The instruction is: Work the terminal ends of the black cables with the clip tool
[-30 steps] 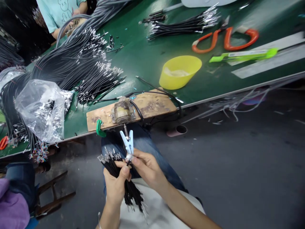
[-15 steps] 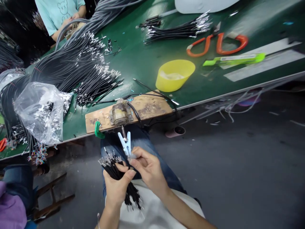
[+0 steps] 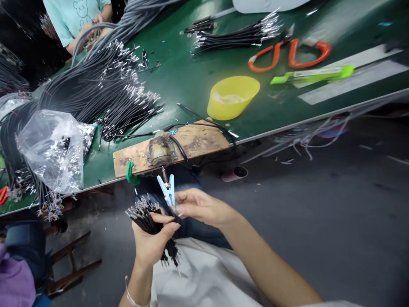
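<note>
Low centre, my left hand (image 3: 151,244) clutches black cables (image 3: 144,221). My right hand (image 3: 204,207) is by the blue clothespin (image 3: 169,194), its hold unclear.

We take this for a workshop, one where cables are put together by hand. Long dark cables (image 3: 73,96) with silvery ends heap over a green workbench (image 3: 182,87) beside a clear bag (image 3: 38,143) of small shiny parts, and we see short black leads (image 3: 144,221) bunched in the left hand (image 3: 148,247). A grimy fixture (image 3: 161,151) sits on a stained wooden board (image 3: 206,143), scraps (image 3: 286,161) litter the grey floor (image 3: 303,213), and we notice a co-worker (image 3: 76,23) at the far side.
</note>
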